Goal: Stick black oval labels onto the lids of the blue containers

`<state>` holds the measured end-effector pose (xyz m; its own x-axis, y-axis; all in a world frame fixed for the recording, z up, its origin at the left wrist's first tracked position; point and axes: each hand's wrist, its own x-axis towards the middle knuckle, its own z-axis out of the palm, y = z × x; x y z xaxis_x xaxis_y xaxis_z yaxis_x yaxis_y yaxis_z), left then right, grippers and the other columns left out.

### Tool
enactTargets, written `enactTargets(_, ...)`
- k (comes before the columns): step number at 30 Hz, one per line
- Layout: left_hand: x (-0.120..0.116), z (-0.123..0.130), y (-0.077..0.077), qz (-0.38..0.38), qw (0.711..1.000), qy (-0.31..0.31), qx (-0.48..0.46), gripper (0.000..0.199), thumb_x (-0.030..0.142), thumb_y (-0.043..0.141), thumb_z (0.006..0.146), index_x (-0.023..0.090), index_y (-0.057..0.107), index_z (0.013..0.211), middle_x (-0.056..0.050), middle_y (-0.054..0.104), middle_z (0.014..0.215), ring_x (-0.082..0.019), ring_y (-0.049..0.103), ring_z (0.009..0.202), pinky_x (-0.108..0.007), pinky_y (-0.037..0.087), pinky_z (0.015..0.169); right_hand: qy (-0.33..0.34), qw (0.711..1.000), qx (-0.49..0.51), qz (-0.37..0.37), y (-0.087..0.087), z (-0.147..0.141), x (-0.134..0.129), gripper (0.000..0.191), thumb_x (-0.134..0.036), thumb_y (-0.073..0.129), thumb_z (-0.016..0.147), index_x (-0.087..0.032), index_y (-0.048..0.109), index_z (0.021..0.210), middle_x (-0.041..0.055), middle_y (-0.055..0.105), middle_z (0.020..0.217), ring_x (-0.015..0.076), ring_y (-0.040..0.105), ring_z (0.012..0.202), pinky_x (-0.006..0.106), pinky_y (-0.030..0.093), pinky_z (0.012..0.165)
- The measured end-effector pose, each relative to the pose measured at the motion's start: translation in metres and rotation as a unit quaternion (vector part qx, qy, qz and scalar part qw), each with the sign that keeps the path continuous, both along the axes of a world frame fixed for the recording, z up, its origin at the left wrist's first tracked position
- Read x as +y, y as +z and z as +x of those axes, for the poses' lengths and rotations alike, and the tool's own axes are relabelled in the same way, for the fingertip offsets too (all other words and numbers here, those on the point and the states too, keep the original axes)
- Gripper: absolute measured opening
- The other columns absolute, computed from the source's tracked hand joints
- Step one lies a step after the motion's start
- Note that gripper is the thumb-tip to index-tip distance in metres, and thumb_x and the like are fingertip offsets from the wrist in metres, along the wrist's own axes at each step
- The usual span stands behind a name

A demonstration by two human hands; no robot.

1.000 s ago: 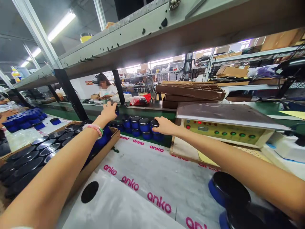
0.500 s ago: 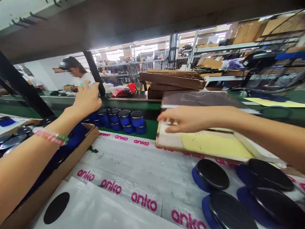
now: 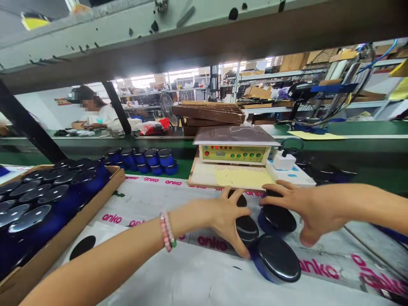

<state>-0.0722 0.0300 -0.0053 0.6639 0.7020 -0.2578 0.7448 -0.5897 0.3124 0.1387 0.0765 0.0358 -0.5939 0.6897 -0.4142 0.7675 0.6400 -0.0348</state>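
Several dark blue jars with glossy black lids, one of them a front jar [image 3: 278, 258], stand close together on the plastic-covered bench [image 3: 153, 199]. My left hand [image 3: 228, 219], with a beaded bracelet [image 3: 166, 231] at the wrist, is spread along the left side of the group, its fingers and thumb around a lidded jar [image 3: 247, 229]. On the other side my right hand [image 3: 307, 208] has its fingers spread over the rear jars, thumb apart, beside another jar [image 3: 277, 219]. Both hands partly cover the jars, so exact contact is hard to see.
A cardboard tray [image 3: 105, 191] full of similar jars sits at left. Stacked jars [image 3: 152, 157] stand on the green surface behind. A control box [image 3: 236, 154] with lit buttons is at the back, a white plug [image 3: 283, 160] beside it. An overhead shelf crosses above; a person [image 3: 102, 114] sits beyond.
My left hand has come from above the tray across to the jars on the right. The right hand has moved down beside them. The view has turned right, and the jars stand closer together.
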Motion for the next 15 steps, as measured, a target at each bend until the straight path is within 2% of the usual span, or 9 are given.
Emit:
enactTargets(2, -0.003, -0.003, -0.001, 0.05, 0.998, 0.008, -0.027, 0.075, 0.062, 0.071, 0.048, 0.022, 0.056, 0.11, -0.017, 0.025, 0.138, -0.051, 0.015, 0.13, -0.062, 0.042, 0.089, -0.011, 0.999, -0.042, -0.026, -0.012, 0.007, 0.0, 0.094, -0.029, 0.075, 0.048, -0.025, 0.043, 0.136, 0.0119, 0.012, 0.151, 0.0393, 0.006, 0.135, 0.057, 0.033, 0.1)
enactTargets(3, -0.005, -0.005, -0.002, 0.073, 0.997, 0.014, -0.033, 0.074, 0.062, 0.071, 0.048, 0.022, 0.057, 0.108, -0.017, 0.028, 0.135, -0.05, 0.019, 0.127, -0.06, 0.044, 0.087, -0.009, 0.999, -0.03, -0.026, -0.018, 0.01, 0.001, 0.091, -0.031, 0.073, 0.05, -0.023, 0.043, 0.136, 0.012, 0.008, 0.151, 0.038, 0.001, 0.135, 0.056, 0.03, 0.103)
enactTargets(5, -0.008, -0.012, -0.003, 0.108, 0.993, 0.047, -0.028, 0.073, 0.062, 0.072, 0.047, 0.021, 0.058, 0.106, -0.016, 0.031, 0.131, -0.05, 0.026, 0.123, -0.058, 0.045, 0.085, 0.009, 1.0, 0.008, -0.027, -0.03, 0.014, 0.006, 0.081, -0.032, 0.07, 0.051, -0.02, 0.049, 0.129, 0.0138, 0.011, 0.151, 0.0375, 0.002, 0.136, 0.052, 0.027, 0.106)
enactTargets(7, -0.005, -0.025, 0.0, 0.151, 0.981, 0.121, -0.002, 0.073, 0.062, 0.072, 0.046, 0.021, 0.058, 0.106, -0.015, 0.03, 0.131, -0.048, 0.03, 0.12, -0.056, 0.045, 0.087, 0.024, 0.998, 0.043, -0.03, -0.038, 0.016, 0.011, 0.069, -0.032, 0.067, 0.051, -0.02, 0.055, 0.118, 0.0142, 0.018, 0.148, 0.037, 0.004, 0.136, 0.048, 0.026, 0.107)
enactTargets(10, 0.016, -0.056, 0.01, 0.217, 0.947, 0.231, 0.052, 0.074, 0.063, 0.068, 0.053, 0.019, 0.056, 0.111, -0.017, 0.024, 0.136, -0.047, 0.024, 0.125, -0.056, 0.035, 0.097, 0.028, 0.997, 0.064, -0.039, -0.039, 0.016, 0.011, 0.057, -0.031, 0.064, 0.053, -0.02, 0.055, 0.109, 0.0136, 0.02, 0.147, 0.0364, 0.004, 0.137, 0.046, 0.03, 0.105)
enactTargets(12, 0.037, -0.083, 0.019, 0.227, 0.94, 0.242, 0.084, 0.074, 0.062, 0.066, 0.057, 0.015, 0.054, 0.112, -0.02, 0.021, 0.138, -0.047, 0.018, 0.127, -0.057, 0.029, 0.101, 0.034, 0.997, 0.06, -0.041, -0.035, 0.014, 0.008, 0.054, -0.03, 0.062, 0.053, -0.019, 0.054, 0.105, 0.0151, 0.022, 0.144, 0.0357, 0.006, 0.136, 0.044, 0.031, 0.105)
enactTargets(15, 0.067, -0.122, 0.03, 0.185, 0.954, 0.196, 0.132, 0.075, 0.063, 0.069, 0.05, 0.019, 0.058, 0.109, -0.015, 0.024, 0.14, -0.044, 0.023, 0.127, -0.054, 0.033, 0.1, 0.041, 0.997, 0.057, -0.045, -0.03, 0.012, 0.003, 0.047, -0.032, 0.06, 0.054, -0.019, 0.054, 0.099, 0.016, 0.027, 0.139, 0.0347, 0.011, 0.135, 0.043, 0.03, 0.106)
